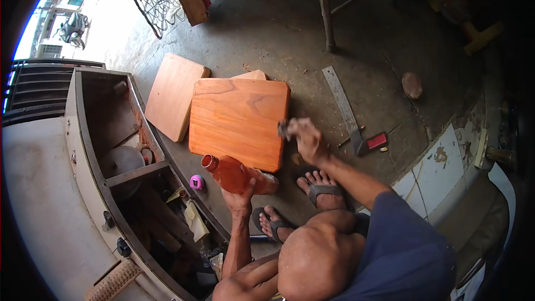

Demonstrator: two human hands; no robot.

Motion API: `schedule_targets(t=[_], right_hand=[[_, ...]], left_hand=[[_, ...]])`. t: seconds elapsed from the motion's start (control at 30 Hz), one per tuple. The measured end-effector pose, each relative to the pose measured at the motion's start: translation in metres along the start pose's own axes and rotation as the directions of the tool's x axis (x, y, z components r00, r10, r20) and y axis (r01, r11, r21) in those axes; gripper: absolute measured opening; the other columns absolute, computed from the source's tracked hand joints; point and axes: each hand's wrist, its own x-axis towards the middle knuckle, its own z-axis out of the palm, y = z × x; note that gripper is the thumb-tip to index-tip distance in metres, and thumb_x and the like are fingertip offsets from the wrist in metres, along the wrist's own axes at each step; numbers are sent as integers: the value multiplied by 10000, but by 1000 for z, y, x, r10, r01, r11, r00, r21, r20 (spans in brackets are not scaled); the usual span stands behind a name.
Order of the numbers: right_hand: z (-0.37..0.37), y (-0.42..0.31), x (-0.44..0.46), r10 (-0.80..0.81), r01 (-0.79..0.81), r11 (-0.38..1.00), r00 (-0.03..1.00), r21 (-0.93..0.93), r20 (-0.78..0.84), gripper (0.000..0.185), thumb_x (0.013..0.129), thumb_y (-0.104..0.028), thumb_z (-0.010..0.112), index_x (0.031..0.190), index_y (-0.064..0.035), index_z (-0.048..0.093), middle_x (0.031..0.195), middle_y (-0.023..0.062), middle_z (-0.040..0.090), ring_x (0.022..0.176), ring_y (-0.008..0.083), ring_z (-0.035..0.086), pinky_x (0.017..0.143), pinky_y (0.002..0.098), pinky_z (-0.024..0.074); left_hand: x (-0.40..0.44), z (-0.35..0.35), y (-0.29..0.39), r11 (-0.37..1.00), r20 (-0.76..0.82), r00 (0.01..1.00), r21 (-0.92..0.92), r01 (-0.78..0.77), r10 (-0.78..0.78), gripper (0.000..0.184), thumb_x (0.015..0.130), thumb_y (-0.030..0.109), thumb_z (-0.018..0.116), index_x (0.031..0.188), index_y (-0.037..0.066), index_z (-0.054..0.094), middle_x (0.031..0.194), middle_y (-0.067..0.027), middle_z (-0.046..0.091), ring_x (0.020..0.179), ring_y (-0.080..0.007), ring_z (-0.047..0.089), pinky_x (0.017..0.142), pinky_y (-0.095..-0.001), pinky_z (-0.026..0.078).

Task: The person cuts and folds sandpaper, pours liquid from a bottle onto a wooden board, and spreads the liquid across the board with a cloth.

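Note:
My left hand [238, 199] is wrapped round a plastic bottle [227, 174] stained reddish-orange. The bottle lies tilted, its uncapped mouth toward the upper left. Beyond it, a wooden board [239, 117] with clipped corners has a glossy orange surface. My right hand [309, 140] is closed on a small dark wad [283, 129] at the board's right edge; blur hides whether it is cloth or sponge. A paler wooden board [174, 97] lies partly under the orange one on the left. Another pale board [252, 75] shows its corner behind.
A try square [343, 106] and a flat round piece [412, 85] lie on the floor to the right. Left stands an open cabinet [111, 181] holding odds and ends, with a pink tape measure [196, 181] beside it. Stool legs [324, 17] rise at the back.

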Motion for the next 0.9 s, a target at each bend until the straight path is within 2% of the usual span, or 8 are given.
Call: schedule_targets(t=[0.1, 0.27, 0.37, 0.43, 0.57, 0.67, 0.83, 0.9], right_hand=[[-10, -34, -44, 34, -46, 998, 974, 48, 225, 244, 849, 135, 614, 1040, -5, 671, 960, 152, 703, 964, 333, 682, 846, 404, 579], [-19, -6, 45, 111, -121, 988, 988, -92, -110, 237, 830, 128, 619, 1017, -12, 662, 1003, 157, 700, 982, 327, 680, 835, 391, 579], [-2, -33, -22, 40, -38, 999, 986, -13, 161, 296, 787, 163, 591, 1002, -21, 676, 1007, 129, 714, 997, 318, 678, 847, 398, 580], [-7, -58, -60, 22, -76, 987, 937, 142, 349, 319, 783, 179, 634, 1016, -28, 705, 1046, 137, 732, 1028, 310, 690, 896, 410, 572], [-9, -40, 18, 180, -180, 984, 983, 3, 43, 298, 838, 134, 640, 1049, -67, 705, 993, 129, 723, 1011, 312, 700, 878, 413, 577], [-9, -12, 73, 55, -55, 988, 998, -147, -6, 189, 860, 67, 640, 1000, -55, 678, 978, 130, 708, 935, 295, 676, 815, 381, 569], [1, -45, 11, -262, 335, 933, 882, -130, 391, 192, 857, -31, 556, 986, -65, 694, 990, 97, 719, 913, 317, 654, 837, 394, 545], [-9, -74, 4, -174, 220, 975, 841, -29, 513, 230, 840, -12, 556, 1011, -69, 699, 993, 104, 724, 915, 318, 652, 851, 406, 541]], left_hand=[[-2, -4, -5, 999, -27, 998, -5, 53, -53, 665, 780, 139, 851, 1349, 8, 534, 1273, -105, 616, 1171, -241, 613, 1056, -387, 468], [-2, -10, -13, 997, -16, 996, -10, 83, -83, 684, 776, 139, 851, 1364, 10, 525, 1282, -99, 611, 1184, -240, 607, 1064, -385, 462], [3, -7, -13, 1000, -45, 999, -13, -25, 24, 681, 779, 138, 845, 1367, 10, 526, 1294, -99, 604, 1193, -242, 602, 1073, -386, 457], [-2, -8, -16, 989, -65, 995, -136, 63, -72, 702, 774, 143, 851, 1375, 14, 512, 1307, -100, 597, 1210, -242, 594, 1081, -388, 452], [-12, -15, -19, 991, -56, 994, -103, 92, -98, 708, 773, 156, 859, 1372, 17, 508, 1308, -105, 596, 1220, -242, 592, 1082, -389, 452], [-8, -6, -21, 999, -45, 998, -26, 30, -31, 741, 764, 139, 817, 1410, 26, 473, 1307, -91, 590, 1220, -240, 584, 1097, -398, 433], [-17, -5, -14, 996, -18, 999, -82, 35, -37, 747, 760, 134, 821, 1407, 30, 463, 1314, -91, 580, 1222, -240, 584, 1104, -395, 434], [-17, -9, -20, 992, -52, 998, -123, 29, -36, 744, 761, 133, 824, 1404, 31, 463, 1317, -92, 576, 1222, -238, 585, 1101, -394, 438]])
